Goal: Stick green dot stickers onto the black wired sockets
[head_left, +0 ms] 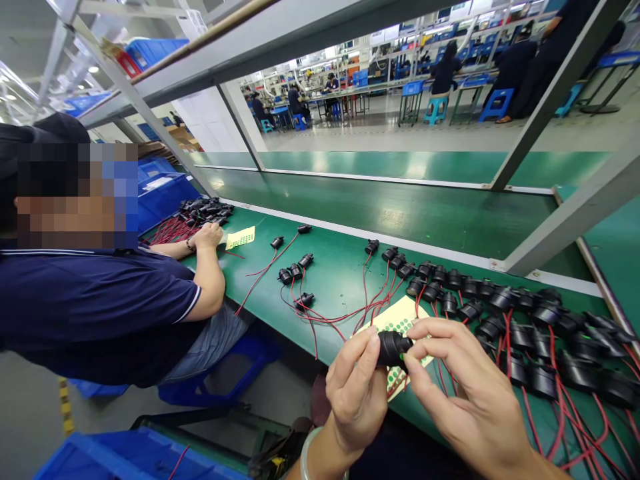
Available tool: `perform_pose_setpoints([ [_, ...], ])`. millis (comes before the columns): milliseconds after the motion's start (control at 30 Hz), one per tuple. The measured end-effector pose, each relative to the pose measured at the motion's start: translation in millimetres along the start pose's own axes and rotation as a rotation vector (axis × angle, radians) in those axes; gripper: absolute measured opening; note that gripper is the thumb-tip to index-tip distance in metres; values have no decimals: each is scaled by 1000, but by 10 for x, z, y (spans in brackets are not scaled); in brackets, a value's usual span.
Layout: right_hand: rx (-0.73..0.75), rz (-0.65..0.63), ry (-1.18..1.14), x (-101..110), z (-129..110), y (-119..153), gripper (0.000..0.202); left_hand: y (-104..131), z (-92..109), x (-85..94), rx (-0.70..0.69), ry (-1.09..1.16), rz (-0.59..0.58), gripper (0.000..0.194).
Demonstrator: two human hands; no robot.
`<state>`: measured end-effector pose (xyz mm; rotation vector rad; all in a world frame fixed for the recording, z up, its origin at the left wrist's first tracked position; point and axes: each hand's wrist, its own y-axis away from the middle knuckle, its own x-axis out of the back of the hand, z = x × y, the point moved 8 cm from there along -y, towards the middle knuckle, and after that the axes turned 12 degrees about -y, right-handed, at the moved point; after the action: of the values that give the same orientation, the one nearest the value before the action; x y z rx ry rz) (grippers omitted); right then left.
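Note:
My left hand [357, 387] grips a small black cylindrical part [393, 348], thumb and fingers closed around its left end. At the part's right end, my right hand [460, 380] has thumb and forefinger pinched together. A bit of green, seemingly a round sticker [402, 357], shows at the right thumb tip against the part. Beneath both hands lies a pale yellow sheet [400, 327] with rows of green dots, partly hidden by them. Many similar black parts with red wires [500, 298] crowd the green table [330, 293] to the right.
Several more wired parts [295, 272] lie left of centre. A co-worker [100, 300] sits at the left, hands near another dotted sheet [241, 238] and a pile of parts [203, 212]. Metal frame posts [565, 200] rise from the table. A blue bin [135, 457] stands below.

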<state>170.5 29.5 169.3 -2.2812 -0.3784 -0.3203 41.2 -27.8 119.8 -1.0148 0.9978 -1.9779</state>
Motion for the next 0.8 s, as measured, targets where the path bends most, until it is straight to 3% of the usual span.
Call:
perform_pose_setpoints([
  [600,-53,9,-114,-27,54,34,12,4,24,58,-23,-18,0,68],
  [800,37,18,-46,10,-33,85,21,26,-12,63,8,-27,12,69],
])
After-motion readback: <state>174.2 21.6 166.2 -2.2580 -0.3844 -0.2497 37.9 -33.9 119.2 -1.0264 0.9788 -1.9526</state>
